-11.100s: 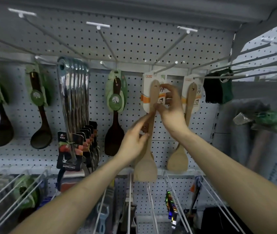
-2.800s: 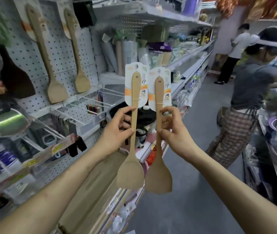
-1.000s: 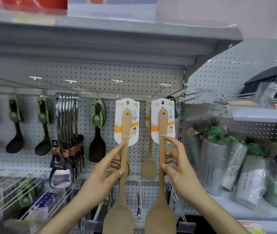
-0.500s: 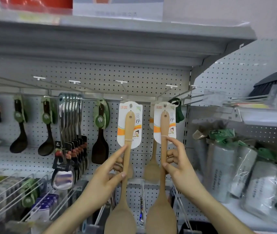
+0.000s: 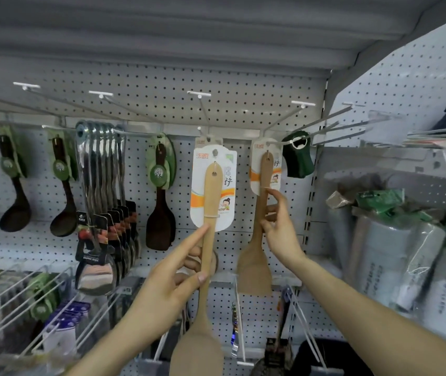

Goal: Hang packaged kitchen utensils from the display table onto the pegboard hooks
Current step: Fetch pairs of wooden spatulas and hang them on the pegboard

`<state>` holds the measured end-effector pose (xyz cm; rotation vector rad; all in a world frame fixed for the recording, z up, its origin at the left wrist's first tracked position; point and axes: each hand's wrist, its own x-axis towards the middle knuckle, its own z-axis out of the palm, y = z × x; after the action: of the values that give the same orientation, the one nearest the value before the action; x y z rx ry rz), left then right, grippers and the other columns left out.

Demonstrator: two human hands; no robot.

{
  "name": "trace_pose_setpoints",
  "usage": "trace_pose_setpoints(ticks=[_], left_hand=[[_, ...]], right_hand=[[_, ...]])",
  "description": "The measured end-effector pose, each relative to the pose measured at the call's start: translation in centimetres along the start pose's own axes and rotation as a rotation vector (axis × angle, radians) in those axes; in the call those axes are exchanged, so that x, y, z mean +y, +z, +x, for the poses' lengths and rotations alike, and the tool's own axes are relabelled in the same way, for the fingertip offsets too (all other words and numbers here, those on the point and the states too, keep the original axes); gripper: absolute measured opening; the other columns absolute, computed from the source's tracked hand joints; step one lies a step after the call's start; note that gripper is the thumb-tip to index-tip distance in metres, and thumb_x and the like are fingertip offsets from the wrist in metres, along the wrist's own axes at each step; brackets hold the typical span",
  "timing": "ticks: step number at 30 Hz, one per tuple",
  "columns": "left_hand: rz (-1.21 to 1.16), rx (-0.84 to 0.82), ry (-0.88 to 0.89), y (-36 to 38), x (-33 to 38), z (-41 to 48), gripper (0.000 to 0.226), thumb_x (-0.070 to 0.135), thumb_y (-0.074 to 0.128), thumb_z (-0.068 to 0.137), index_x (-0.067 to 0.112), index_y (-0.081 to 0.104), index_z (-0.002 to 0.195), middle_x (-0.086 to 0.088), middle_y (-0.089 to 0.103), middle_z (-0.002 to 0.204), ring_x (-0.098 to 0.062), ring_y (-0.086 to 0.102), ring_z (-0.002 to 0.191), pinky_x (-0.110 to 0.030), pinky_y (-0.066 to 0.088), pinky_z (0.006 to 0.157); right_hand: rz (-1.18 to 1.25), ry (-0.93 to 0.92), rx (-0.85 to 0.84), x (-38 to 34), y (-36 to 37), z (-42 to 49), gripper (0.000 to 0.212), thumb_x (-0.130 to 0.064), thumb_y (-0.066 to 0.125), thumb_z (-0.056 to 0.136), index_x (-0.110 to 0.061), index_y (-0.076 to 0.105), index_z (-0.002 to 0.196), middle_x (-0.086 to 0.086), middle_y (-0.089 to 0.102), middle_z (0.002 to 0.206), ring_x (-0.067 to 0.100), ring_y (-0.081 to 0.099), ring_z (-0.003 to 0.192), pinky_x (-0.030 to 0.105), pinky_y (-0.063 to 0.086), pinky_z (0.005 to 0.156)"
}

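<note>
Two wooden spatulas on white backing cards are raised before the pegboard (image 5: 162,85). My left hand (image 5: 178,275) grips the handle of the left spatula (image 5: 211,213), whose card top sits just below a metal hook (image 5: 205,115). My right hand (image 5: 276,223) pinches the handle of the right spatula (image 5: 263,191), held farther in; its card top is up at the neighbouring hook (image 5: 273,141). Whether that card is threaded on the hook I cannot tell. Another card shows behind the left one.
Black ladles (image 5: 15,202), a row of steel spatulas (image 5: 99,191), a dark turner (image 5: 160,213) and a green item (image 5: 296,156) hang nearby. Long bare hooks (image 5: 333,123) jut out. Wire baskets (image 5: 12,299) lie below left, wrapped goods (image 5: 395,245) at right.
Both spatulas have come closer to the pegboard. My right hand has carried its spatula up and inward to the hook. The left spatula has risen a little.
</note>
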<state>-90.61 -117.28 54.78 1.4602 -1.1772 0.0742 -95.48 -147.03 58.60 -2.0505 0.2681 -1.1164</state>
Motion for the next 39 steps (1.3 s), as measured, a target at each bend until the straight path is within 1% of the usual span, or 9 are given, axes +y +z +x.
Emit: trace_pose_setpoints(ticks=[12, 16, 18, 21, 23, 27, 29, 37, 39], left_hand=[[0.0, -0.018, -0.058, -1.4, -2.1, 0.5, 0.08, 0.006, 0.067, 0.103, 0.061, 0.04, 0.155, 0.009, 0.059, 0.12, -0.022, 0.061, 0.106, -0.043, 0.06, 0.092], [-0.002, -0.009, -0.057, -1.3, -1.9, 0.4, 0.08, 0.005, 0.068, 0.103, 0.061, 0.041, 0.155, 0.011, 0.058, 0.119, -0.022, 0.062, 0.105, -0.045, 0.061, 0.092], [-0.001, -0.004, -0.051, -1.2, -1.5, 0.2, 0.081, 0.006, 0.068, 0.103, 0.061, 0.04, 0.155, 0.013, 0.058, 0.118, -0.021, 0.062, 0.105, -0.043, 0.061, 0.091], [-0.006, 0.004, -0.046, -0.8, -0.7, -0.2, 0.08, 0.008, 0.067, 0.103, 0.063, 0.039, 0.155, 0.014, 0.06, 0.119, -0.017, 0.064, 0.107, -0.038, 0.061, 0.093], [-0.013, 0.01, -0.047, -0.7, 0.0, -0.6, 0.08, 0.008, 0.067, 0.103, 0.063, 0.039, 0.155, 0.015, 0.06, 0.119, -0.017, 0.064, 0.107, -0.041, 0.061, 0.094], [-0.026, 0.026, -0.019, -0.6, 1.1, -1.5, 0.079, 0.007, 0.067, 0.103, 0.059, 0.041, 0.156, 0.015, 0.061, 0.117, -0.02, 0.064, 0.106, -0.045, 0.062, 0.092], [-0.02, 0.04, 0.002, -0.8, 1.7, -1.8, 0.078, 0.005, 0.067, 0.103, 0.057, 0.042, 0.157, 0.012, 0.062, 0.117, -0.022, 0.064, 0.106, -0.045, 0.062, 0.09], [0.013, 0.056, 0.009, -2.4, 2.9, -2.1, 0.081, 0.004, 0.067, 0.103, 0.06, 0.041, 0.156, 0.012, 0.061, 0.122, -0.021, 0.062, 0.107, -0.046, 0.061, 0.091], [0.022, 0.056, 0.012, -2.6, 3.1, -1.9, 0.08, 0.006, 0.067, 0.104, 0.061, 0.04, 0.156, 0.015, 0.06, 0.122, -0.02, 0.062, 0.107, -0.047, 0.06, 0.092]], right_hand=[[-0.056, -0.011, 0.119, 2.2, 1.8, 1.7, 0.074, 0.008, 0.054, 0.102, -0.04, 0.035, 0.154, 0.0, 0.063, 0.111, 0.018, 0.065, 0.099, 0.05, 0.061, 0.083], [-0.094, -0.003, 0.238, 1.3, 1.0, -0.1, 0.055, 0.0, 0.06, 0.101, -0.033, 0.039, 0.14, 0.0, 0.053, 0.126, 0.005, 0.061, 0.103, 0.047, 0.059, 0.088], [-0.081, -0.022, 0.272, 0.0, 0.4, -1.2, 0.044, -0.005, 0.062, 0.102, -0.033, 0.041, 0.13, -0.004, 0.051, 0.127, 0.007, 0.061, 0.1, 0.043, 0.056, 0.085], [0.054, -0.092, 0.186, -3.9, -0.5, -2.9, 0.036, -0.014, 0.064, 0.104, -0.04, 0.045, 0.118, -0.02, 0.054, 0.116, 0.011, 0.065, 0.103, 0.029, 0.054, 0.084], [0.182, -0.185, 0.107, -7.4, -0.9, -4.4, 0.034, -0.018, 0.066, 0.103, -0.043, 0.049, 0.119, -0.021, 0.058, 0.116, 0.012, 0.064, 0.111, 0.024, 0.054, 0.089], [0.353, -0.321, -0.077, -13.3, -1.0, -6.7, 0.036, -0.026, 0.067, 0.101, -0.039, 0.056, 0.132, -0.012, 0.061, 0.133, 0.022, 0.064, 0.122, 0.037, 0.058, 0.098], [0.354, -0.357, -0.147, -15.3, -0.7, -7.2, 0.037, -0.027, 0.068, 0.103, -0.042, 0.057, 0.135, -0.01, 0.06, 0.138, 0.021, 0.062, 0.128, 0.035, 0.057, 0.101], [0.376, -0.353, -0.195, -18.6, 0.5, -6.2, 0.055, 0.003, 0.067, 0.099, -0.039, 0.061, 0.136, -0.018, 0.063, 0.135, 0.011, 0.063, 0.128, 0.024, 0.056, 0.097], [0.394, -0.337, -0.185, -19.0, 0.7, -5.7, 0.059, 0.006, 0.066, 0.098, -0.041, 0.063, 0.134, -0.018, 0.065, 0.135, 0.011, 0.065, 0.127, 0.03, 0.057, 0.099]])
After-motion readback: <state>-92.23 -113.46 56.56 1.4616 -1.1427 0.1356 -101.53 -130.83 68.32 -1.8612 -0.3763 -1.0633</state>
